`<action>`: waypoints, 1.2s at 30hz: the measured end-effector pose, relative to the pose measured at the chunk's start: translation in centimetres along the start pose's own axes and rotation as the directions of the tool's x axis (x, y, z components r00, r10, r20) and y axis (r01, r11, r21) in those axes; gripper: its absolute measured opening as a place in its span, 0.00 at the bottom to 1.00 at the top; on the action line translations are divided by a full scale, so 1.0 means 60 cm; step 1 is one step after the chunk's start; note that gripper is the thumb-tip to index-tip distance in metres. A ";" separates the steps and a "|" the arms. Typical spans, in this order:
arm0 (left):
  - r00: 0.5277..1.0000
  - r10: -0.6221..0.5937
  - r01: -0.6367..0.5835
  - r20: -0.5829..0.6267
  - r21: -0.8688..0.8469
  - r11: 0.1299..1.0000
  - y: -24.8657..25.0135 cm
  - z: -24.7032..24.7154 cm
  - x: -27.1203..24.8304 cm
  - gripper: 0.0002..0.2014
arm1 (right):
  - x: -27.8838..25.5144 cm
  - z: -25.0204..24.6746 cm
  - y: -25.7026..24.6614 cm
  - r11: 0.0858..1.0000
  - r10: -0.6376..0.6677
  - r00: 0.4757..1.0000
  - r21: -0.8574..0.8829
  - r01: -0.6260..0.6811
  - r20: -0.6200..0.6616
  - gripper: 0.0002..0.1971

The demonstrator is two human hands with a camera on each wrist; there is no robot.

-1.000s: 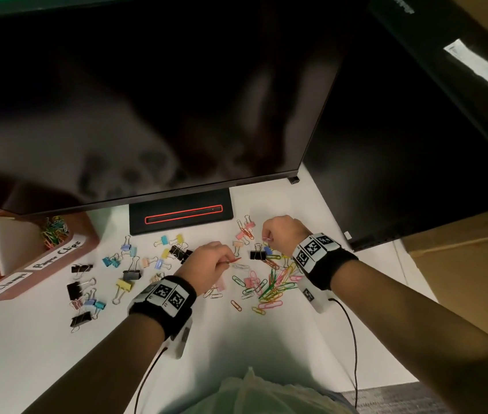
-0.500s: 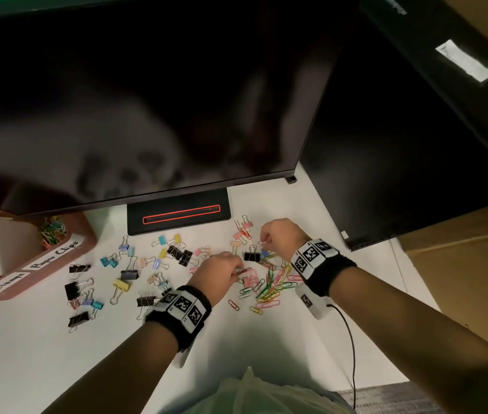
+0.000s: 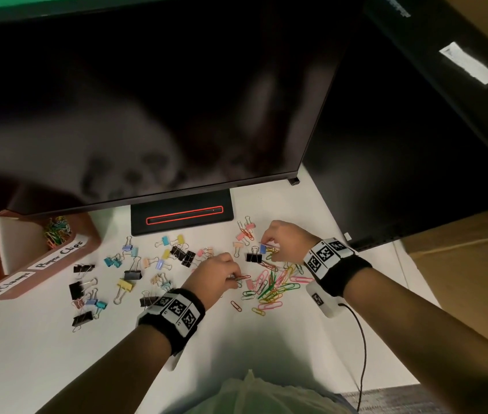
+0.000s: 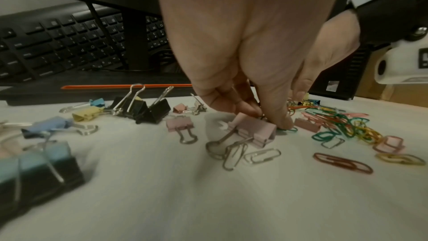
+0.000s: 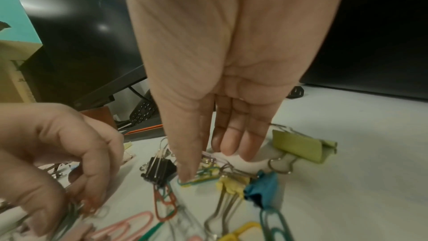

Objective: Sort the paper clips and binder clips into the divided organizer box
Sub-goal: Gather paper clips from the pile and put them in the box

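both hands work low over the white tabletop (image 3: 266, 348). the left hand (image 3: 216, 274) pinches paper clips at the left edge of the colourful paper clip pile (image 3: 272, 286). the right hand (image 3: 286, 243) pinches clips at the pile's far side, beside a blue binder clip (image 3: 262, 249). binder clips (image 3: 126, 270) lie scattered to the left. the organizer box (image 3: 27, 255) sits far left, holding paper clips.
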State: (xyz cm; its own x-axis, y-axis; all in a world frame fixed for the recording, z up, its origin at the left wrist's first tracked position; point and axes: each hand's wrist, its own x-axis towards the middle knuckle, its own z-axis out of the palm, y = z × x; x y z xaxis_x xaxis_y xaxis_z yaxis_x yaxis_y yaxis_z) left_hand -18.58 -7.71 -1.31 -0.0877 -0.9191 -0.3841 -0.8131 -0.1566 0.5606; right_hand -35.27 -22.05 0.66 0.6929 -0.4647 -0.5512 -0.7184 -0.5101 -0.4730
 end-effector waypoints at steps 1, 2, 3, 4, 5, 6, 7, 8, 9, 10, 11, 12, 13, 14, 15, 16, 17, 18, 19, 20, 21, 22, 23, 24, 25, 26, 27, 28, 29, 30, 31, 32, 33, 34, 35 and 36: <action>1.000 0.011 -0.011 0.002 0.014 1.000 -0.001 0.000 -0.001 0.11 | -0.003 0.002 0.000 1.000 -0.004 1.000 -0.005 0.004 0.007 0.16; 1.000 0.023 -0.023 -0.003 0.035 0.999 -0.003 0.001 -0.001 0.12 | -0.004 0.005 0.000 1.000 -0.005 1.000 -0.015 0.005 0.003 0.17; 0.999 0.037 -0.036 -0.013 0.059 0.998 -0.003 0.002 -0.002 0.11 | -0.004 0.008 0.000 1.000 -0.003 1.000 -0.026 0.002 -0.012 0.17; 0.998 0.053 -0.051 -0.026 0.088 0.995 -0.003 0.002 -0.002 0.10 | -0.003 0.011 0.000 1.000 0.003 1.000 -0.030 -0.004 -0.031 0.17; 0.997 0.068 -0.063 -0.036 0.116 0.991 -0.002 0.002 -0.002 0.09 | -0.001 0.012 0.000 1.000 0.011 0.999 -0.026 -0.012 -0.043 0.16; 0.997 0.073 -0.067 -0.039 0.140 0.988 -0.001 0.001 -0.001 0.08 | 0.001 0.012 0.000 1.000 0.018 0.999 -0.019 -0.019 -0.048 0.15; 0.997 0.068 -0.062 -0.029 0.153 0.986 0.001 0.000 0.001 0.08 | 0.004 0.011 0.000 1.000 0.023 0.998 -0.013 -0.024 -0.050 0.13; 0.999 0.051 -0.049 -0.011 0.162 0.986 0.003 -0.002 0.003 0.08 | 0.006 0.008 0.000 1.000 0.028 0.998 -0.008 -0.029 -0.051 0.12; 1.000 0.027 -0.028 0.011 0.172 0.985 0.005 -0.004 0.006 0.09 | 0.007 0.006 0.000 0.999 0.032 0.998 -0.001 -0.032 -0.054 0.10; 0.999 -0.001 -0.005 0.034 0.183 0.983 0.007 -0.006 0.009 0.09 | 0.008 0.003 0.000 0.999 0.035 0.998 0.010 -0.035 -0.052 0.09; 0.998 -0.026 0.016 0.054 0.190 0.982 0.008 -0.008 0.012 0.10 | 0.009 0.001 0.000 0.999 0.037 0.998 0.021 -0.036 -0.048 0.09; 0.996 -0.049 0.035 0.070 0.188 0.982 0.010 -0.009 0.014 0.10 | 0.009 0.000 -0.001 0.999 0.036 0.998 0.024 -0.036 -0.041 0.09; 0.994 -0.068 0.052 0.086 0.179 0.982 0.011 -0.009 0.015 0.10 | 0.010 -0.001 -0.002 0.999 0.038 0.999 0.019 -0.037 -0.034 0.09; 0.992 -0.085 0.068 0.097 0.170 0.983 0.012 -0.009 0.016 0.10 | 0.010 -0.001 -0.003 0.999 0.040 0.999 0.008 -0.040 -0.030 0.09; 0.989 -0.099 0.081 0.106 0.161 0.984 0.013 -0.008 0.017 0.11 | 0.011 -0.001 -0.003 0.999 0.042 0.999 -0.007 -0.043 -0.028 0.10; 0.988 -0.109 0.092 0.111 0.152 0.984 0.013 -0.008 0.017 0.11 | 0.010 0.000 -0.003 0.999 0.042 0.999 -0.018 -0.043 -0.026 0.10; 0.986 -0.117 0.099 0.117 0.148 0.984 0.013 -0.008 0.018 0.11 | 0.010 0.000 -0.002 0.999 0.037 0.999 -0.020 -0.038 -0.026 0.10; 0.985 -0.123 0.104 0.121 0.152 0.983 0.013 -0.008 0.020 0.11 | 0.008 -0.001 -0.001 0.999 0.029 0.999 -0.015 -0.030 -0.027 0.10; 0.984 -0.127 0.107 0.125 0.159 0.982 0.014 -0.007 0.021 0.11 | 0.007 -0.002 -0.001 1.000 0.021 0.999 -0.005 -0.021 -0.033 0.10; 0.984 -0.128 0.107 0.128 0.161 0.981 0.015 -0.007 0.023 0.11 | 0.005 -0.005 0.000 1.000 0.012 0.999 0.006 -0.012 -0.042 0.11; 0.984 -0.126 0.105 0.127 0.158 0.982 0.015 -0.007 0.023 0.11 | 0.004 -0.006 0.000 1.000 0.007 0.998 0.022 -0.005 -0.055 0.11; 0.985 -0.120 0.100 0.122 0.153 0.983 0.015 -0.006 0.024 0.11 | 0.002 -0.009 0.000 0.999 0.003 0.997 0.040 0.000 -0.073 0.11; 0.986 -0.113 0.095 0.119 0.152 0.984 0.016 -0.006 0.023 0.11 | 0.001 -0.011 0.000 0.998 0.004 0.996 0.065 0.002 -0.091 0.12; 0.987 -0.106 0.088 0.119 0.153 0.984 0.017 -0.006 0.022 0.10 | 0.000 -0.012 0.000 0.995 0.010 0.994 0.101 0.000 -0.105 0.13; 0.988 -0.101 0.082 0.120 0.156 0.984 0.017 -0.006 0.021 0.10 | -0.002 -0.013 0.000 0.989 0.023 0.993 0.146 -0.006 -0.114 0.16; 0.988 -0.099 0.080 0.118 0.157 0.984 0.017 -0.006 0.020 0.09 | -0.004 -0.014 -0.001 0.982 0.040 0.993 0.186 -0.019 -0.112 0.19; 0.988 -0.102 0.083 0.117 0.157 0.984 0.017 -0.006 0.020 0.09 | -0.005 -0.015 -0.001 0.977 0.054 0.993 0.210 -0.030 -0.108 0.23; 0.988 -0.107 0.089 0.116 0.153 0.984 0.018 -0.006 0.019 0.08 | -0.006 -0.015 -0.002 0.976 0.061 0.992 0.216 -0.037 -0.106 0.26; 0.987 -0.112 0.094 0.114 0.149 0.984 0.019 -0.006 0.019 0.08 | -0.005 -0.015 -0.001 0.975 0.065 0.992 0.217 -0.040 -0.108 0.28; 0.986 -0.117 0.099 0.115 0.146 0.984 0.019 -0.006 0.020 0.08 | -0.005 -0.015 -0.002 0.974 0.065 0.992 0.222 -0.039 -0.111 0.30; 0.985 -0.120 0.102 0.120 0.145 0.984 0.019 -0.005 0.020 0.08 | -0.005 -0.016 -0.002 0.973 0.065 0.991 0.229 -0.038 -0.115 0.30; 0.984 -0.122 0.102 0.128 0.151 0.983 0.019 -0.005 0.020 0.08 | -0.005 -0.016 -0.001 0.972 0.065 0.991 0.232 -0.035 -0.120 0.30; 0.983 -0.122 0.099 0.136 0.162 0.982 0.020 -0.006 0.021 0.08 | -0.004 -0.016 0.000 0.973 0.065 0.990 0.227 -0.034 -0.129 0.29; 0.983 -0.121 0.096 0.141 0.174 0.980 0.020 -0.006 0.021 0.08 | -0.004 -0.016 0.001 0.977 0.065 0.988 0.213 -0.034 -0.140 0.27; 0.982 -0.120 0.092 0.143 0.183 0.979 0.020 -0.005 0.021 0.09 | -0.003 -0.016 0.003 0.981 0.067 0.986 0.192 -0.037 -0.153 0.25; 0.983 -0.114 0.086 0.142 0.190 0.978 0.019 -0.005 0.021 0.09 | -0.002 -0.016 0.004 0.985 0.069 0.984 0.170 -0.040 -0.166 0.22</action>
State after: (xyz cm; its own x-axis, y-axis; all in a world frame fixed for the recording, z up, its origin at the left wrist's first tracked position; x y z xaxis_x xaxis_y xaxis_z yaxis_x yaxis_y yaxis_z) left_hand -19.45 -9.15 -0.95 -0.0752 -0.8346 -0.5457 -0.9123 -0.1634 0.3755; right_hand -35.46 -22.79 1.26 0.6425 -0.6121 -0.4610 -0.7456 -0.3608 -0.5602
